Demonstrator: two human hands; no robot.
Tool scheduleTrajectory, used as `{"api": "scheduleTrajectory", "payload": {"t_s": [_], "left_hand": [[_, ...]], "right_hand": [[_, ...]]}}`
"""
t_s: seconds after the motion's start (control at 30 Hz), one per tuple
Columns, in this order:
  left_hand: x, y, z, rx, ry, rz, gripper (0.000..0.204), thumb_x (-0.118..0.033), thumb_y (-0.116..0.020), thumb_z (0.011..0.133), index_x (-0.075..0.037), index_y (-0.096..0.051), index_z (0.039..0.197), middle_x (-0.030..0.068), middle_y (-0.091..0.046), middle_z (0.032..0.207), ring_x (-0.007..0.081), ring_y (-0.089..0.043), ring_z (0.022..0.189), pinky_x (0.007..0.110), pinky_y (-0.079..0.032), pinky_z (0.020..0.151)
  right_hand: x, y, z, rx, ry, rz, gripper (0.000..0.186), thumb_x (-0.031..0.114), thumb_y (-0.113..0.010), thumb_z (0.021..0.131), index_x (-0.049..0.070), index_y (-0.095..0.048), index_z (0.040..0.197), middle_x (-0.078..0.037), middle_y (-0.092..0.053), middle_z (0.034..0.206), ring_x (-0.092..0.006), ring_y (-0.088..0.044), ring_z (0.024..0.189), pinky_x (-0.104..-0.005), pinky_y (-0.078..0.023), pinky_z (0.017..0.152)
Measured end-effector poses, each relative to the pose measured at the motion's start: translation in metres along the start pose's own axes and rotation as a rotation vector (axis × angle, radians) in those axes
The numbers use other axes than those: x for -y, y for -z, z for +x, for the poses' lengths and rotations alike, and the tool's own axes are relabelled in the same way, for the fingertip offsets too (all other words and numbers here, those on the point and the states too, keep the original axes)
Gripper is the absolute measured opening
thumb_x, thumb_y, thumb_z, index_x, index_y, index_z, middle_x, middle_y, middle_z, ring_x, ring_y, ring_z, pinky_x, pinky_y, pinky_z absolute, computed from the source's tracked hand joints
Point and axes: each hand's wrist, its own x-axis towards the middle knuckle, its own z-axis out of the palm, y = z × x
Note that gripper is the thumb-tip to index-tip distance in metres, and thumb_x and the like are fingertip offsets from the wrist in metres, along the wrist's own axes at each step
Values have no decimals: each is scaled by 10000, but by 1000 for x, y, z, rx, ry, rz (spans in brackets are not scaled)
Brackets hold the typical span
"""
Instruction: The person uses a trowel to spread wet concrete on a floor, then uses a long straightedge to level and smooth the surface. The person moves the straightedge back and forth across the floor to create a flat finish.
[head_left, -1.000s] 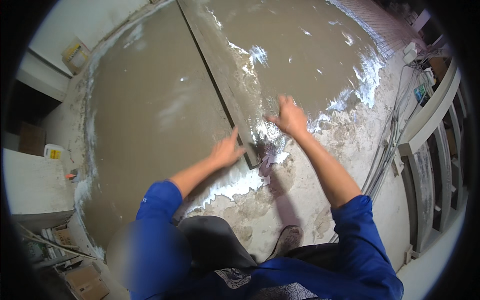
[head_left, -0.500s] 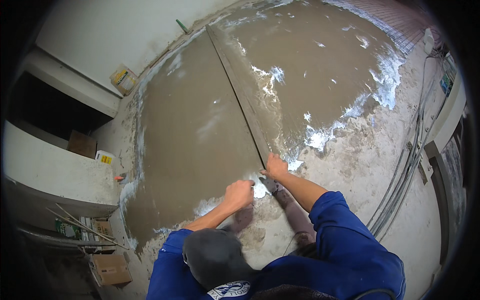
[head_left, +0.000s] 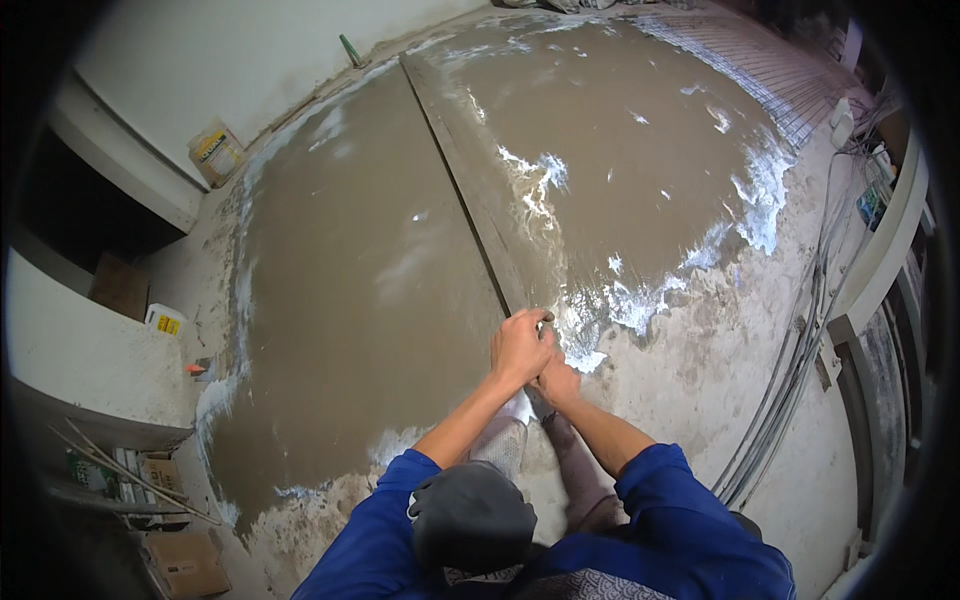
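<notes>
A long straightedge (head_left: 464,200) lies across wet grey-brown mortar (head_left: 330,270), running from the far wall to my feet. Its dark left side stands out against the smooth surface. My left hand (head_left: 521,347) is closed around the near part of the bar, its fingers bent over the top. Just behind and to the right, my right hand (head_left: 558,380) is closed at the near end, close against the left. Its fingertips are partly hidden by the left hand.
Bright, ragged wet patches (head_left: 640,300) edge the mortar. Cables (head_left: 790,370) run along the floor at right. Metal mesh (head_left: 760,75) lies far right. At left are a yellow-labelled container (head_left: 215,153), a white jug (head_left: 164,319), thin sticks (head_left: 130,465) and a cardboard box (head_left: 185,565).
My left hand has moved up and right from beside the bar onto it. My right hand has shifted slightly nearer to me. The view has turned a little.
</notes>
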Motion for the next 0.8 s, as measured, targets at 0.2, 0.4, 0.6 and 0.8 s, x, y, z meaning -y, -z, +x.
{"api": "scheduleTrajectory", "payload": {"t_s": [0.2, 0.4, 0.6, 0.8], "left_hand": [[64, -3, 12, -60, 34, -203, 277, -137, -618, 805, -35, -742, 1030, 189, -713, 932, 315, -683, 786, 389, -531, 755], [105, 1, -16, -32, 163, -312, 252, -108, -630, 816, -22, -735, 1028, 185, -724, 939, 289, -696, 799, 370, -535, 760], [143, 27, -19, -70, 272, -332, 233, -107, -620, 834, -51, -736, 1028, 190, -717, 952, 346, -701, 850, 401, -544, 782], [160, 25, -13, -67, 306, -261, 234, -112, -629, 828, -55, -737, 1028, 191, -716, 918, 342, -701, 803, 395, -545, 757]], "right_hand": [[11, 11, 9, 48, -62, -112, 725, 500, -761, 791, -12, -451, 1200, -206, -687, 1049, -392, -699, 962, -588, -447, 963], [20, 15, 18, 59, -45, -280, 678, 478, -740, 793, -33, -461, 1143, -208, -717, 906, -393, -712, 885, -592, -394, 1020], [30, 17, 24, 79, -64, -326, 660, 469, -758, 786, -28, -472, 1113, -221, -713, 870, -394, -708, 850, -585, -335, 1073], [51, 34, 36, 52, -17, -278, 636, 473, -744, 780, -26, -472, 1065, -231, -702, 801, -430, -691, 786, -602, -316, 1081]]}}
